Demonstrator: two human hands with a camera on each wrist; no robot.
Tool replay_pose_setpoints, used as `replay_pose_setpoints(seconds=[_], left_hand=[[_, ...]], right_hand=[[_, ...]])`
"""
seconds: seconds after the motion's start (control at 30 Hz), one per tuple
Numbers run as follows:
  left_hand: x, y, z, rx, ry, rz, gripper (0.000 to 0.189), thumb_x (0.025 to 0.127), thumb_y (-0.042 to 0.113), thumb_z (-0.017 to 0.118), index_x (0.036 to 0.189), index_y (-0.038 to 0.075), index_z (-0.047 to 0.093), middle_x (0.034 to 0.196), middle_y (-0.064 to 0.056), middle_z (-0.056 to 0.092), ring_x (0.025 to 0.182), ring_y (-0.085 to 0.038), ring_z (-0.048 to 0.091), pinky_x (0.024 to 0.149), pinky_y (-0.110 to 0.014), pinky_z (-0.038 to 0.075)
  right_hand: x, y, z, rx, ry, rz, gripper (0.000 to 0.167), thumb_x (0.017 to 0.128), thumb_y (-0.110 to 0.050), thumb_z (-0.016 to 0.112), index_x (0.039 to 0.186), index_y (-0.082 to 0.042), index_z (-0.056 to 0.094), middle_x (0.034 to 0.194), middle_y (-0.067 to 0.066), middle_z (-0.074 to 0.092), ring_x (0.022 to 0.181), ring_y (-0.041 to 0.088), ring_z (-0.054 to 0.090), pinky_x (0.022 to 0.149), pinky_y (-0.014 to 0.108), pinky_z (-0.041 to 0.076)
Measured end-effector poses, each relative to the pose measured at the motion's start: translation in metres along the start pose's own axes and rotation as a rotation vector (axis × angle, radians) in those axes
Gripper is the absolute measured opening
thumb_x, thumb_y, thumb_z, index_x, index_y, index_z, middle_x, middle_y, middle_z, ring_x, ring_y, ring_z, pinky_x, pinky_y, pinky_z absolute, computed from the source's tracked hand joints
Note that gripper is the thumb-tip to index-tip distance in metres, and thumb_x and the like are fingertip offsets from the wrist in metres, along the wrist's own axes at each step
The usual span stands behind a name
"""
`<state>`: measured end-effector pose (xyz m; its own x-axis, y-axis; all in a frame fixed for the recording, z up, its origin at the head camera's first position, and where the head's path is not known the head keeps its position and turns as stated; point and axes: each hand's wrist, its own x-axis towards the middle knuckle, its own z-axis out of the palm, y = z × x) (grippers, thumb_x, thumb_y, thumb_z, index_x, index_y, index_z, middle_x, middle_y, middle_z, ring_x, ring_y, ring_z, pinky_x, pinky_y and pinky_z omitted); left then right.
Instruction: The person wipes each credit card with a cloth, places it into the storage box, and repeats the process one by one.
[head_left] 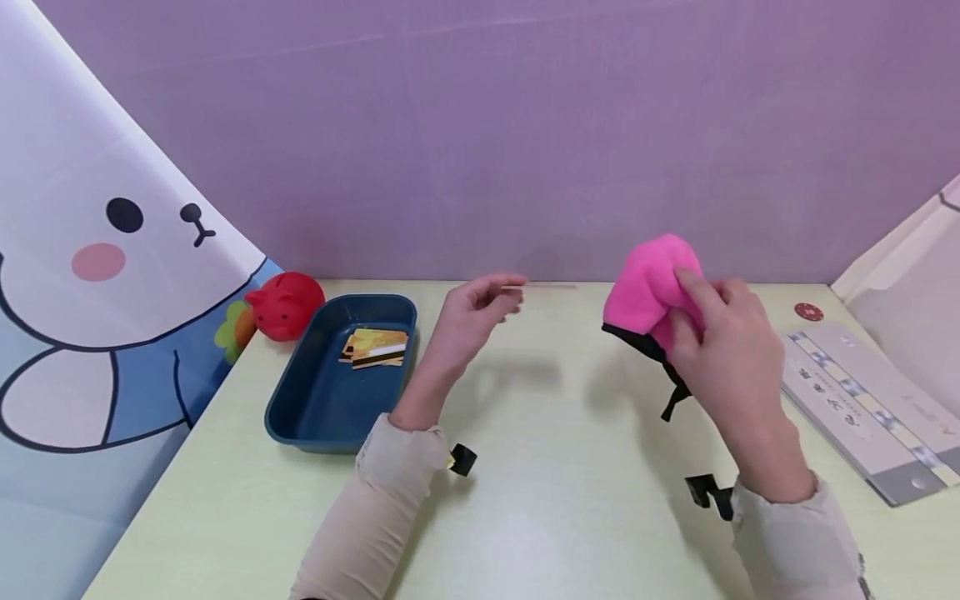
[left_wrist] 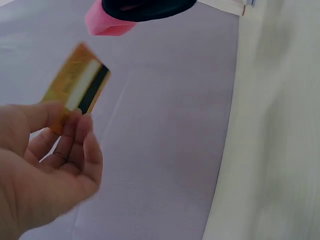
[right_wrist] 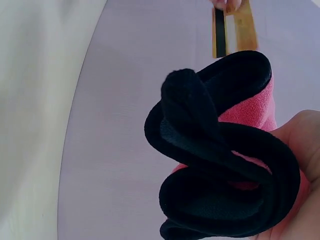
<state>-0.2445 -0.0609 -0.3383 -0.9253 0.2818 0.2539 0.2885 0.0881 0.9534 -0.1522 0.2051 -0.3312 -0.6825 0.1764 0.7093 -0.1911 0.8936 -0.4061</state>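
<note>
My left hand [head_left: 476, 321] pinches a gold bank card [left_wrist: 82, 82] between thumb and fingers above the table. The card shows its white strip and dark stripe in the left wrist view, and it looks like a thin line edge-on in the head view. To the right, my right hand [head_left: 723, 346] grips a pink fleece piece with black trim [head_left: 648, 287], bunched up and raised off the table. Its folded black edging [right_wrist: 280, 175] faces the right wrist camera, and a short black strap hangs below it in the head view.
A dark blue tray [head_left: 300, 412] with several gold cards [head_left: 378, 346] in it stands at left. Behind its left corner sits a red piggy bank [head_left: 285, 304]. At right lie a grey flat box [head_left: 862, 400] and a red round chip [head_left: 808, 312]. A purple backdrop [head_left: 525, 150] hangs behind the table.
</note>
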Motion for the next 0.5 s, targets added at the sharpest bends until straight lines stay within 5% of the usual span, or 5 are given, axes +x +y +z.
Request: replay_pose_setpoints(seconds=[0.17, 0.3, 0.5], left_hand=[[-0.0028, -0.0018, 0.0030, 0.017, 0.046, 0.000, 0.027, 0.097, 0.028, 0.068, 0.090, 0.001, 0.068, 0.065, 0.003, 0.042, 0.060, -0.016, 0.037, 0.060, -0.027, 0.033], [-0.0037, -0.0017, 0.0044, 0.031, 0.047, 0.003, 0.029, 0.096, 0.029, 0.068, 0.086, 0.003, 0.066, 0.065, 0.004, 0.037, 0.061, -0.018, 0.032, 0.062, -0.030, 0.029], [-0.0039, 0.0007, 0.0047, 0.033, 0.080, -0.057, 0.026, 0.095, 0.030, 0.070, 0.095, 0.005, 0.074, 0.072, 0.004, 0.048, 0.071, -0.020, 0.042, 0.064, -0.030, 0.033]], right_hand=[[0.0004, -0.0010, -0.0017, 0.003, 0.001, 0.003, 0.038, 0.093, -0.012, 0.063, 0.131, -0.010, 0.066, 0.104, 0.026, 0.061, 0.095, 0.042, 0.056, 0.066, 0.063, 0.042], [0.0005, -0.0020, -0.0024, 0.004, 0.018, -0.012, 0.038, 0.093, -0.012, 0.063, 0.130, -0.010, 0.067, 0.104, 0.025, 0.061, 0.095, 0.041, 0.056, 0.066, 0.062, 0.043], [0.0002, -0.0038, -0.0033, 0.012, 0.028, -0.025, 0.037, 0.093, -0.012, 0.062, 0.130, -0.009, 0.067, 0.103, 0.025, 0.061, 0.094, 0.041, 0.057, 0.066, 0.061, 0.044]])
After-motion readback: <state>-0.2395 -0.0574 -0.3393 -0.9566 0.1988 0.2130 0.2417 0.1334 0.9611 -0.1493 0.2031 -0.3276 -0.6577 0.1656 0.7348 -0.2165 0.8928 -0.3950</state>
